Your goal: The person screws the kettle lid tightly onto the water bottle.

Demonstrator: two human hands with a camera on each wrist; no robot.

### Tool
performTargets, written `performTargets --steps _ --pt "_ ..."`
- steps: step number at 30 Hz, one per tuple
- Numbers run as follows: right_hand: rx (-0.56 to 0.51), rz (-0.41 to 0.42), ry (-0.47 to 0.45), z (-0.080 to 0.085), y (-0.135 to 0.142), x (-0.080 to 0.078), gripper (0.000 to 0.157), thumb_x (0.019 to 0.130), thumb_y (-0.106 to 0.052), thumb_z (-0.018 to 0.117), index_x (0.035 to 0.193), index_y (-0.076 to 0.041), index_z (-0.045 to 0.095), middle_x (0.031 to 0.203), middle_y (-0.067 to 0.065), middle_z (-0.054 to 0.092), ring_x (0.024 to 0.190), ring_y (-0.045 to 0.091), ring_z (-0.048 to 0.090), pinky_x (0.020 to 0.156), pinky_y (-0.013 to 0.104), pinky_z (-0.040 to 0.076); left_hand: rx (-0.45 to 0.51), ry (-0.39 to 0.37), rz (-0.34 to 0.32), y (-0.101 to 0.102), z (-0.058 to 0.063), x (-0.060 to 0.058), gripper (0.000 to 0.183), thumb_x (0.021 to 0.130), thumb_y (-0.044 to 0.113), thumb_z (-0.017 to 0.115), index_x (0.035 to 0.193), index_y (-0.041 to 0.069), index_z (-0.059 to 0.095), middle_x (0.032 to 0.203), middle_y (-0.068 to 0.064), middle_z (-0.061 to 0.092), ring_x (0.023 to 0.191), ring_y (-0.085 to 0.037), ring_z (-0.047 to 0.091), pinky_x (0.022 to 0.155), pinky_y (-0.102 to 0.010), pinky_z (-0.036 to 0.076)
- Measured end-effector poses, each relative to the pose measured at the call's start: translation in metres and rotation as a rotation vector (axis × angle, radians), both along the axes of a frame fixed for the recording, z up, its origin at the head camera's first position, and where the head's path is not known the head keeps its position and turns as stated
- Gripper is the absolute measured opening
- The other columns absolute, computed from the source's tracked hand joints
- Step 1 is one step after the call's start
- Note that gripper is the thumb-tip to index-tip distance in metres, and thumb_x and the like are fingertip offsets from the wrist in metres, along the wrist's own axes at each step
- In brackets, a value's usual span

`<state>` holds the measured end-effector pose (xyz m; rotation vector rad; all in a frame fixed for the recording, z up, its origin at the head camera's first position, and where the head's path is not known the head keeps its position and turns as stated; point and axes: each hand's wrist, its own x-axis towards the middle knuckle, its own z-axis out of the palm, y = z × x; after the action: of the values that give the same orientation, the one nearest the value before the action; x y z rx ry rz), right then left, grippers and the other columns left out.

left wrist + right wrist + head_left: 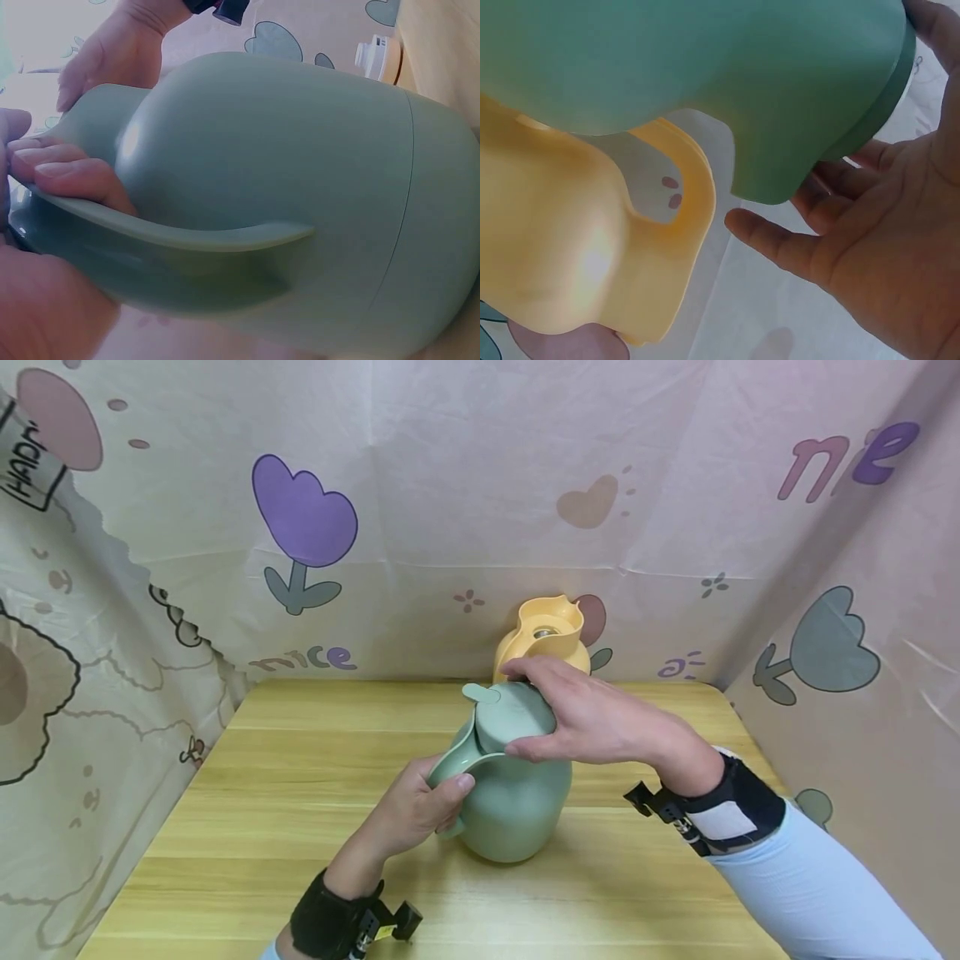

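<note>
A green thermos jug (517, 810) stands upright on the wooden table. My left hand (416, 806) grips its handle (180, 238), fingers wrapped through the loop and thumb on top. On the jug's mouth sits a round green lid (513, 718) with a small tab pointing left. My right hand (592, 714) holds this lid from the right, thumb at the near edge and fingers at the far edge. In the right wrist view, the right hand's (885, 247) fingers curve around the rim beside the spout (769, 169).
Behind the green jug stands a yellow jug (551, 618) without a lid on its mouth, near the printed curtain (450, 485). A small white and orange cap-like piece (380, 58) lies on the table (300, 827), seen past the jug in the left wrist view.
</note>
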<state>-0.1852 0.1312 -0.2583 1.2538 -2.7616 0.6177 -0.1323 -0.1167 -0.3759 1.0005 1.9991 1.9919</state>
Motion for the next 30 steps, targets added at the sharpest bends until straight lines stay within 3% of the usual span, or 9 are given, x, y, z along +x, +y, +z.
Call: performTargets --steps 9,14,18,22,30 --pt "-0.007 -0.045 -0.002 -0.0022 0.0018 -0.0013 0.086 0.070 -0.073 0.067 0.135 -0.024 0.040 0.123 -0.006 0.048 0.106 0.009 0.046 0.084 0.034 0.048 0.008 -0.002 -0.011 0.0005 0.0002 -0.0001 0.028 0.100 0.011 0.045 0.073 0.004 0.044 0.052 -0.001 0.039 0.045 -0.015 0.039 0.042 -0.029 0.039" --pt "0.010 -0.004 -0.048 0.0034 0.0050 0.0014 0.082 0.076 -0.062 0.070 0.142 -0.027 0.033 0.132 -0.005 0.044 0.110 0.011 0.046 0.087 0.035 0.048 0.007 0.000 -0.011 0.0002 0.0003 0.0003 0.028 0.100 0.011 0.045 0.073 0.004 0.044 0.051 -0.001 0.039 0.045 -0.015 0.040 0.042 -0.030 0.039" --pt "0.020 0.016 -0.077 0.0063 0.0048 0.0033 0.077 0.080 -0.048 0.072 0.142 -0.030 0.031 0.130 -0.006 0.044 0.108 0.011 0.046 0.085 0.034 0.048 0.007 -0.003 -0.010 0.0000 0.0003 0.0005 0.028 0.100 0.011 0.045 0.073 0.004 0.044 0.051 -0.001 0.038 0.045 -0.015 0.040 0.042 -0.030 0.039" --pt "0.024 0.020 -0.075 0.0042 0.0039 0.0025 0.073 0.080 -0.044 0.071 0.141 -0.029 0.033 0.126 -0.007 0.044 0.107 0.010 0.046 0.085 0.033 0.048 0.009 -0.008 -0.010 -0.0001 0.0001 0.0000 0.027 0.100 0.011 0.046 0.073 0.004 0.044 0.051 0.000 0.038 0.045 -0.015 0.040 0.042 -0.029 0.039" --pt "0.000 -0.044 0.001 -0.0012 0.0016 -0.0016 0.080 0.072 -0.071 0.067 0.133 -0.026 0.041 0.118 -0.010 0.047 0.104 0.008 0.046 0.084 0.031 0.047 0.006 -0.015 -0.006 -0.0003 0.0005 -0.0001 0.027 0.100 0.012 0.046 0.073 0.005 0.044 0.051 -0.002 0.038 0.045 -0.015 0.039 0.043 -0.029 0.039"
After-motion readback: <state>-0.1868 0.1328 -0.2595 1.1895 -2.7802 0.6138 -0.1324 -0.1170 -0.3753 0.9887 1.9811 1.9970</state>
